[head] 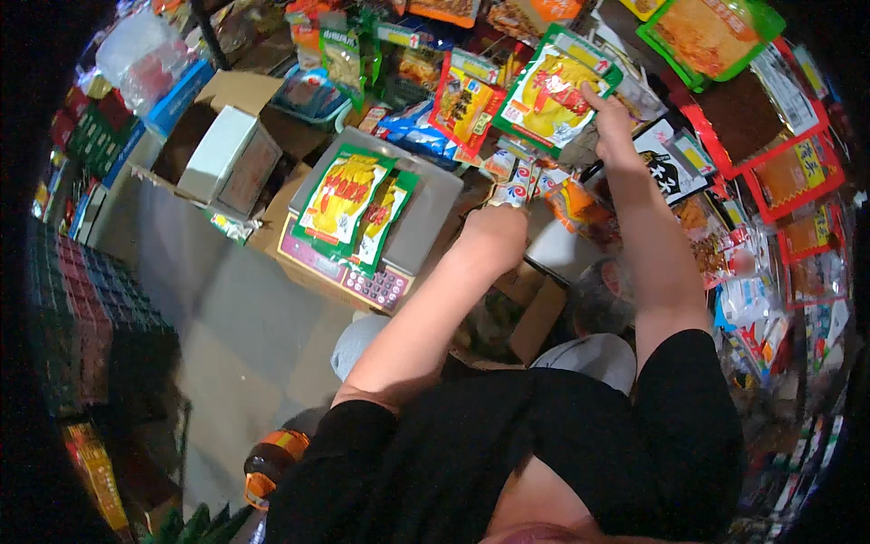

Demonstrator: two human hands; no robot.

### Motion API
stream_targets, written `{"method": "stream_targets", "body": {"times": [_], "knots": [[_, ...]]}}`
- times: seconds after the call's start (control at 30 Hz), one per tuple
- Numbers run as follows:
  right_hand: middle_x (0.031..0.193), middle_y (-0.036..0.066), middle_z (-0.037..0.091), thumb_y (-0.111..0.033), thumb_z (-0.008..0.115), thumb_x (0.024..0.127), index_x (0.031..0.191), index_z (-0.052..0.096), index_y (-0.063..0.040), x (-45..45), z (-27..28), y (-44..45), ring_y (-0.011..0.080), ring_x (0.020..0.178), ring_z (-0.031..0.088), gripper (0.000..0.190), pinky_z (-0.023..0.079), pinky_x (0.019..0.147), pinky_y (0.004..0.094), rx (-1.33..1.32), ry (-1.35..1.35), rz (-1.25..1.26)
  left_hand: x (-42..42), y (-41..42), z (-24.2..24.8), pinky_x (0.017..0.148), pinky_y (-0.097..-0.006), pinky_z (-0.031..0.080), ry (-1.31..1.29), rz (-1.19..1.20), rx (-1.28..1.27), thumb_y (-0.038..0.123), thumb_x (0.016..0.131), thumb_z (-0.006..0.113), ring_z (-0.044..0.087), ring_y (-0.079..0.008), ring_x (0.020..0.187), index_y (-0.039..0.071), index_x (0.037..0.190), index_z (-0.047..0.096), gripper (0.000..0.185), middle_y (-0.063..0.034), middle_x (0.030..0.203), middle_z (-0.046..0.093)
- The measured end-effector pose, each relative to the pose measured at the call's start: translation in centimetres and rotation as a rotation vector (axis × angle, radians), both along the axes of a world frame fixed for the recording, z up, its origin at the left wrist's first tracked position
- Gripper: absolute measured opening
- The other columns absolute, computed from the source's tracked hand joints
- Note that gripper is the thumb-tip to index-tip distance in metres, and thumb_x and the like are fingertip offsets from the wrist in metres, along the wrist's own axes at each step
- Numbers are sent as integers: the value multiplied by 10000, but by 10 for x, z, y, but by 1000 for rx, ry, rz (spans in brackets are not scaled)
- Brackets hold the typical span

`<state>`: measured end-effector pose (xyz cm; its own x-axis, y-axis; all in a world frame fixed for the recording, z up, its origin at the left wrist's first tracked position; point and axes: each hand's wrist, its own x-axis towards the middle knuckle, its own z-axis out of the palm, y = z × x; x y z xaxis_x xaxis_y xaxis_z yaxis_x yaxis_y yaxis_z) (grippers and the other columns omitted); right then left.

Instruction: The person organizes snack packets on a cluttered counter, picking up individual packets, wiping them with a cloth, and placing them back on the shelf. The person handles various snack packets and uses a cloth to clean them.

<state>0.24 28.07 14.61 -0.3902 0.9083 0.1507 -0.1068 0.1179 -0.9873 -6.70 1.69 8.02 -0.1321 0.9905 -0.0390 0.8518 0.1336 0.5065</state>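
My right hand (612, 126) grips the right side of a green-edged food pouch (544, 92), thumb on its printed front. The pouch is tilted and shows yellow pickled vegetables. Lower and to the left, my left hand (495, 234) is curled against white packets with swirl prints (511, 185). Its fingertips are hidden, so its hold on them is unclear. Two similar green-edged pouches (336, 200) overlap on the grey plate of a weighing scale (427, 204), left of my left hand. The scale's keypad (376, 285) faces me.
An open cardboard box (248, 85) holding a white carton (221, 160) stands left of the scale. Hanging snack pouches (792, 170) line the right side. Another open cardboard box (540, 316) sits between my knees. A dark bottle with an orange cap (272, 462) stands on the floor.
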Motion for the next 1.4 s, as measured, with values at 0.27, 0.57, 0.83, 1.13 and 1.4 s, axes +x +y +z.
{"method": "stream_targets", "body": {"times": [0.27,0.57,0.83,1.13,1.4], "knots": [[1010,80,687,-209,700,866,1050,658,8,-5,6,-4,140,863,631,288,470,793,299,57,-86,16,0,4,1,844,-469,502,8,-50,-51,297,839,645,622,-377,978,26,1127,583,400,-226,1027,650],[885,74,701,-195,766,799,941,696,-7,-18,-11,7,133,749,629,245,494,689,301,92,-48,-60,3,6,2,850,-472,495,31,-94,-89,281,855,636,616,-387,980,11,1167,571,418,-225,1049,647],[909,78,708,-254,759,800,983,690,-17,-5,-23,17,155,796,652,307,495,729,309,165,-59,-44,7,12,-9,840,-474,502,51,-109,-69,288,856,643,615,-390,978,15,1135,577,395,-228,1038,645],[987,69,688,-230,717,849,1063,657,2,-4,-14,14,131,875,627,321,472,814,280,106,-78,58,10,17,-6,836,-480,502,66,-126,-81,290,859,638,619,-391,968,-11,1069,590,370,-238,1015,645],[987,69,692,-227,717,845,1055,660,-5,-10,-16,14,134,861,634,311,473,797,276,61,-167,21,10,25,-6,826,-477,502,72,-110,-75,315,861,634,617,-399,947,-14,1019,599,366,-240,984,642]]}}
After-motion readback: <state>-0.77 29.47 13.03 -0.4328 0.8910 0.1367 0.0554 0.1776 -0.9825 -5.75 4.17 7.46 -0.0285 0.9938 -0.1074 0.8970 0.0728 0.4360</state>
